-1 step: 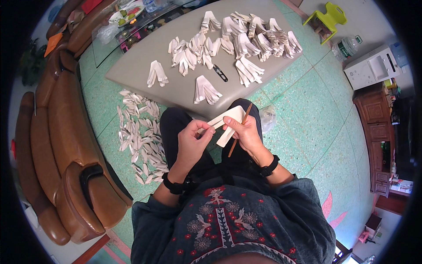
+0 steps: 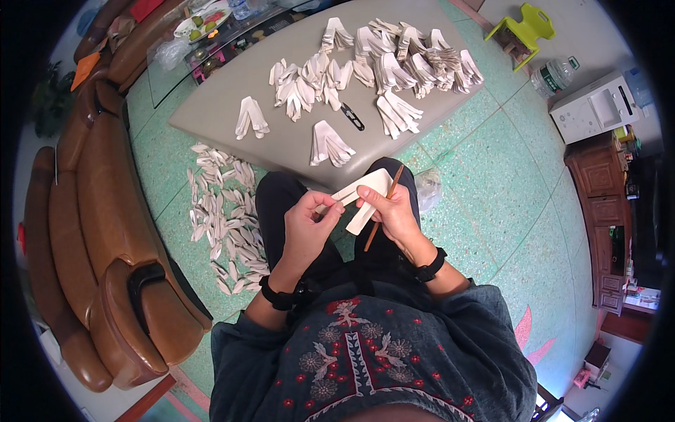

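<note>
Two hands of yours meet over your knees on one cream folded piece (image 2: 380, 180), bent into two long arms. Your left hand (image 2: 309, 221) has thumb and fingertips pinched together on the arm to the left; your right hand (image 2: 394, 214) is clamped on the other arm, thumb on top, with a thin brown stick (image 2: 371, 238) also in its grip.

This piece looks partway worked. Just ahead, the grey table (image 2: 211, 109) bears fanned bundles (image 2: 330, 145) of similar pale pieces, crowded toward its far right; these seem shaped and gathered already, though you can't tell how complete each is. A black slim tool (image 2: 353, 117) lies among them. On the floor left of your knees, many small pale pieces (image 2: 211, 204) lie loose and ungrouped; whether they are finished or waiting isn't clear.

As for containers, a clear plastic bag (image 2: 430, 188) sits beside your right knee, contents too faint to tell. Far left, a plate (image 2: 223, 15) holds green fruit (image 2: 195, 34). Far right, a large clear bottle (image 2: 554, 76) is beside the white dispenser (image 2: 592, 105); its fill can't be made out.
</note>
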`<state>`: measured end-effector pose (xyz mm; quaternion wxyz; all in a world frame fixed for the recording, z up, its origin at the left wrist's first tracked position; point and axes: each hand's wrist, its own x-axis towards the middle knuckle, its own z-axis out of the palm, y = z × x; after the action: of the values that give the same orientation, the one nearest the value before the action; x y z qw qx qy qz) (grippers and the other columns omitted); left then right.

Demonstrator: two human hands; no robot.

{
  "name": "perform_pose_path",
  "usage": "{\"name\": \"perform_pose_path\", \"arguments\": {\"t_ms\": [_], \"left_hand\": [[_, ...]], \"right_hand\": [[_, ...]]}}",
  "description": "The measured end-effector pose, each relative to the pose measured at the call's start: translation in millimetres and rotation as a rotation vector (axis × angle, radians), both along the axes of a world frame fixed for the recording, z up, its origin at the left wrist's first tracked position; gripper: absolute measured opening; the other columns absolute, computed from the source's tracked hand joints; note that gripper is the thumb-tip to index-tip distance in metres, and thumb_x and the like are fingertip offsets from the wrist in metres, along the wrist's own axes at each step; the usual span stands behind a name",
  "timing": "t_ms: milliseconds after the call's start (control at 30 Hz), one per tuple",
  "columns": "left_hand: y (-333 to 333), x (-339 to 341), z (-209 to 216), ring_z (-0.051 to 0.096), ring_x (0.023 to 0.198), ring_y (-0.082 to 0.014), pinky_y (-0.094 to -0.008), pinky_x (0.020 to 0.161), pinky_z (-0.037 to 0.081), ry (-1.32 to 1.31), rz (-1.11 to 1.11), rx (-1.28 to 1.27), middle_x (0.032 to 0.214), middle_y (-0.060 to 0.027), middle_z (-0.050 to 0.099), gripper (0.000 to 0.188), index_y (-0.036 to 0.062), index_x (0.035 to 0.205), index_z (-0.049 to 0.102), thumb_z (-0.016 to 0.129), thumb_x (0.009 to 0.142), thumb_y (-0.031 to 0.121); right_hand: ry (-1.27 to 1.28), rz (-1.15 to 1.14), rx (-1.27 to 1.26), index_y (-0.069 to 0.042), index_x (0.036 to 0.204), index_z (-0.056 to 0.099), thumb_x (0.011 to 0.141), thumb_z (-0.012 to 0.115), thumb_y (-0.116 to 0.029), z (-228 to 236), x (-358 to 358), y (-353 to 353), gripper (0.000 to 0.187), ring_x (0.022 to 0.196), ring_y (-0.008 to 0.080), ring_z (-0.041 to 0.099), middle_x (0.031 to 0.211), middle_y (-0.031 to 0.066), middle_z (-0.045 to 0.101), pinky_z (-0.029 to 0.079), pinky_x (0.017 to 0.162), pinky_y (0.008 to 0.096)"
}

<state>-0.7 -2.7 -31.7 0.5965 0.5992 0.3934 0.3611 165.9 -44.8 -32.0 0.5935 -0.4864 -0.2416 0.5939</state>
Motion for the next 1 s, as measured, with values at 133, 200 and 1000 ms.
{"name": "perform_pose_path", "arguments": {"t_ms": [133, 200, 1000], "left_hand": [[-0.5, 1.8, -3.8, 0.060, 0.071, -0.0075, -0.0202, 0.061, 0.047, -0.008, 0.063, 0.040, 0.078, -0.0068, 0.064, 0.009, -0.0021, 0.082, 0.056, 0.063, 0.080, 0.003], [-1.0, 3.1, -4.5, 0.060, 0.070, -0.0077, -0.0205, 0.060, 0.047, -0.017, 0.079, 0.043, 0.077, -0.0071, 0.064, 0.009, -0.0020, 0.081, 0.056, 0.064, 0.079, 0.002], [24.9, -11.5, -2.1, 0.058, 0.078, -0.0083, -0.0220, 0.070, 0.046, -0.037, -0.335, -0.269, 0.088, -0.0055, 0.064, 0.019, -0.0057, 0.100, 0.061, 0.058, 0.084, 0.005]], "right_hand": [[0.010, -0.018, -0.004, -0.006, 0.082, 0.061, 0.083, 0.065, -0.016, 1.1, -1.5, 0.4, 0.011, 0.044, 0.0019, 0.037, 0.067, 0.0018, 0.061, 0.022, 0.039, 0.0184], [0.017, -0.019, -0.014, -0.006, 0.082, 0.061, 0.083, 0.065, -0.016, 0.7, -2.2, 0.7, 0.011, 0.044, 0.0019, 0.037, 0.067, 0.0020, 0.061, 0.023, 0.039, 0.0184], [-0.438, 0.512, 0.048, 0.002, 0.086, 0.062, 0.080, 0.065, -0.013, 16.5, 10.3, 32.5, 0.016, 0.062, 0.0061, 0.050, 0.070, 0.0026, 0.060, 0.043, 0.057, 0.0219]]}}
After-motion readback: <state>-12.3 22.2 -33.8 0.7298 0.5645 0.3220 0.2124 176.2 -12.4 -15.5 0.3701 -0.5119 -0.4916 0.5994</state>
